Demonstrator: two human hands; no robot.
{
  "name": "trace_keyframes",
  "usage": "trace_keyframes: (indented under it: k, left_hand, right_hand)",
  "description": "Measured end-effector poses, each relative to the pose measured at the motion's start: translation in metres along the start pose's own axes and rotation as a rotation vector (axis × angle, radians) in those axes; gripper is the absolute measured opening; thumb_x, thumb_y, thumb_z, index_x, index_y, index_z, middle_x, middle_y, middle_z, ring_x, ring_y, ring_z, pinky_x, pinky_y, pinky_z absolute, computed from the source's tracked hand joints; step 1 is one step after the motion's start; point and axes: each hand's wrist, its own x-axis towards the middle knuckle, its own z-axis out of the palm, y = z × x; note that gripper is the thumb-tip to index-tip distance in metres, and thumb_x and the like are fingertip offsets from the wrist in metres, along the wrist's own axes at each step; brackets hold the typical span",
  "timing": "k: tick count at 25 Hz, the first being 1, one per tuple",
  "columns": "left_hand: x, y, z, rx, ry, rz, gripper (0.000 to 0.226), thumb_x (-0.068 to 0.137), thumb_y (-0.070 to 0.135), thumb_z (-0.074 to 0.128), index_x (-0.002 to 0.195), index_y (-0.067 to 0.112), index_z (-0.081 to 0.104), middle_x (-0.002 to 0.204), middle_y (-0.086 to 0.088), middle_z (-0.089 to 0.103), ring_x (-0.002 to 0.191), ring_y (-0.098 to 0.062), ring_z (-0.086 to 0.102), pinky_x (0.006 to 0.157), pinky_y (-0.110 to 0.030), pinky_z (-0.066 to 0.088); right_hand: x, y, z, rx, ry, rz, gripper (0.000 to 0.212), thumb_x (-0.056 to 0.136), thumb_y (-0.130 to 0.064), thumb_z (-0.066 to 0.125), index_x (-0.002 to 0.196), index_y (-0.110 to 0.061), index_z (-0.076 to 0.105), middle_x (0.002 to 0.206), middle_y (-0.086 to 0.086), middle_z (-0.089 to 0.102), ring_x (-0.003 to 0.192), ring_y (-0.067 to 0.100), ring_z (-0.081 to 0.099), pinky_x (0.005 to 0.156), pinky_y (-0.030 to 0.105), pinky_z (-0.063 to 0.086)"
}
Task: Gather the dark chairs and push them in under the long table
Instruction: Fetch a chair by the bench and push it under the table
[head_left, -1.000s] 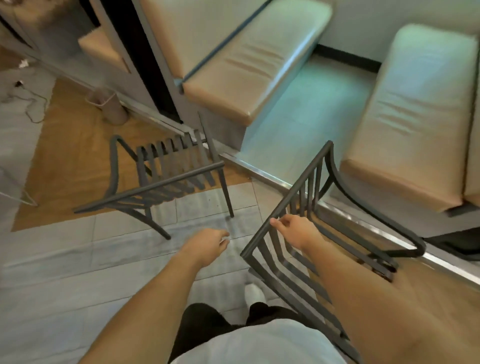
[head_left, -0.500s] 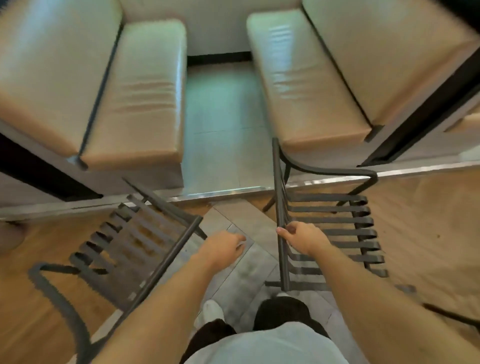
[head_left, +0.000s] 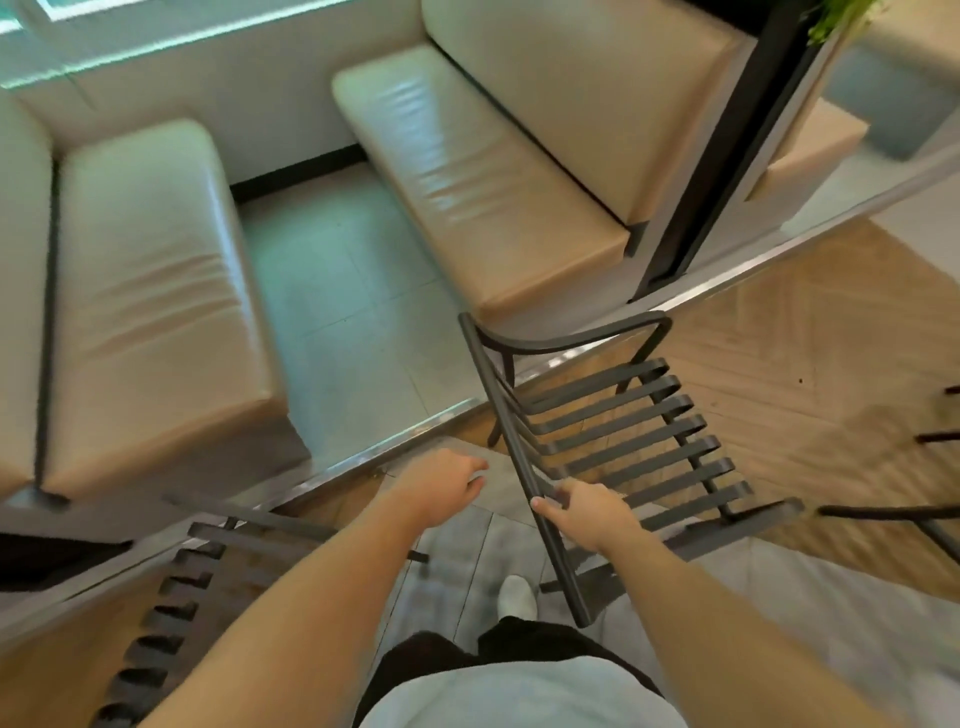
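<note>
Right hand (head_left: 584, 512): clenched around top rail of dark chair (head_left: 623, 441).
Left hand (head_left: 441, 486): loosely curled, grasping nothing, just left of that grip.
Second chair (head_left: 171, 613): lower left, apart.

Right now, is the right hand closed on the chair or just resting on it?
Closed on it: the right hand wraps its fingers around the top rail of the chair. The left hand holds nothing.

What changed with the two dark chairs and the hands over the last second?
The view swung: the second dark chair slid from upper left to the lower-left corner, partly cut off, and the booth benches now fill the top. The right hand kept its grip on the top rail of the slatted chair. The left hand stayed loosely curled, holding nothing.
</note>
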Motion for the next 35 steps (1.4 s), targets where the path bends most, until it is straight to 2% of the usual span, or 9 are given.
trace_keyframes:
  k: [5, 9, 12, 15, 18, 25, 31, 35]
  left_hand:
    - [0.055, -0.001, -0.029, 0.105, 0.099, 0.169, 0.043, 0.106, 0.035, 0.049, 0.148, 0.028, 0.05, 0.146, 0.002, 0.053, 0.13, -0.019, 0.052, 0.105, -0.035, 0.046]
    - [0.108, -0.014, -0.042, 0.236, 0.008, 0.298, 0.056, 0.099, 0.033, 0.063, 0.152, 0.027, 0.045, 0.151, 0.0, 0.047, 0.138, -0.021, 0.043, 0.114, -0.037, 0.039]
    - [0.148, -0.028, -0.043, 0.372, -0.034, 0.395, 0.061, 0.094, 0.035, 0.07, 0.15, 0.027, 0.048, 0.151, 0.0, 0.047, 0.141, -0.022, 0.039, 0.118, -0.038, 0.034]
    - [0.183, -0.037, -0.036, 0.473, -0.127, 0.478, 0.06, 0.091, 0.038, 0.072, 0.147, 0.03, 0.052, 0.146, 0.002, 0.052, 0.137, -0.022, 0.043, 0.118, -0.041, 0.035]
    - [0.206, -0.041, -0.032, 0.581, -0.163, 0.552, 0.05, 0.092, 0.034, 0.07, 0.141, 0.031, 0.057, 0.138, 0.004, 0.059, 0.132, -0.021, 0.049, 0.117, -0.041, 0.033]
    - [0.224, -0.04, -0.029, 0.769, -0.268, 0.59, 0.032, 0.1, 0.027, 0.059, 0.131, 0.035, 0.059, 0.126, 0.003, 0.065, 0.121, -0.022, 0.058, 0.109, -0.041, 0.04]
    - [0.228, -0.021, -0.02, 0.795, -0.287, 0.669, 0.034, 0.102, 0.02, 0.052, 0.134, 0.032, 0.057, 0.125, 0.001, 0.065, 0.121, -0.022, 0.058, 0.107, -0.041, 0.04]
    - [0.228, 0.009, -0.017, 0.81, -0.265, 0.714, 0.035, 0.105, 0.016, 0.047, 0.135, 0.029, 0.057, 0.123, -0.002, 0.066, 0.119, -0.025, 0.059, 0.105, -0.04, 0.04]
  right_hand:
    - [0.011, 0.002, -0.001, 0.091, -0.042, 0.053, 0.074, 0.094, -0.072, 0.048, 0.149, -0.023, 0.049, 0.138, 0.006, 0.062, 0.123, 0.025, 0.059, 0.104, 0.044, 0.05]
    - [0.025, -0.01, 0.002, 0.133, -0.073, 0.103, 0.079, 0.089, -0.076, 0.051, 0.145, -0.019, 0.052, 0.128, 0.006, 0.067, 0.113, 0.024, 0.064, 0.094, 0.038, 0.053]
    - [0.038, -0.024, 0.005, 0.201, -0.079, 0.13, 0.06, 0.092, -0.066, 0.058, 0.132, -0.021, 0.059, 0.11, 0.001, 0.066, 0.094, 0.019, 0.063, 0.078, 0.03, 0.051]
    - [0.056, -0.041, 0.015, 0.271, -0.064, 0.224, 0.048, 0.093, -0.053, 0.062, 0.129, -0.02, 0.06, 0.111, 0.002, 0.063, 0.096, 0.02, 0.063, 0.084, 0.032, 0.054]
    - [0.065, -0.055, 0.024, 0.338, -0.046, 0.319, 0.043, 0.096, -0.039, 0.063, 0.133, -0.019, 0.056, 0.12, 0.005, 0.061, 0.106, 0.024, 0.063, 0.096, 0.039, 0.056]
    - [0.065, -0.059, 0.042, 0.47, 0.048, 0.399, 0.039, 0.098, -0.018, 0.063, 0.136, -0.021, 0.055, 0.119, 0.004, 0.063, 0.107, 0.024, 0.064, 0.099, 0.042, 0.055]
    - [0.053, -0.04, 0.037, 0.414, 0.091, 0.431, 0.029, 0.097, -0.017, 0.058, 0.126, -0.02, 0.06, 0.111, 0.006, 0.067, 0.101, 0.027, 0.066, 0.095, 0.042, 0.057]
    - [0.044, -0.018, 0.032, 0.373, 0.098, 0.47, 0.027, 0.093, -0.017, 0.054, 0.119, -0.021, 0.062, 0.097, 0.004, 0.064, 0.09, 0.028, 0.064, 0.084, 0.042, 0.057]
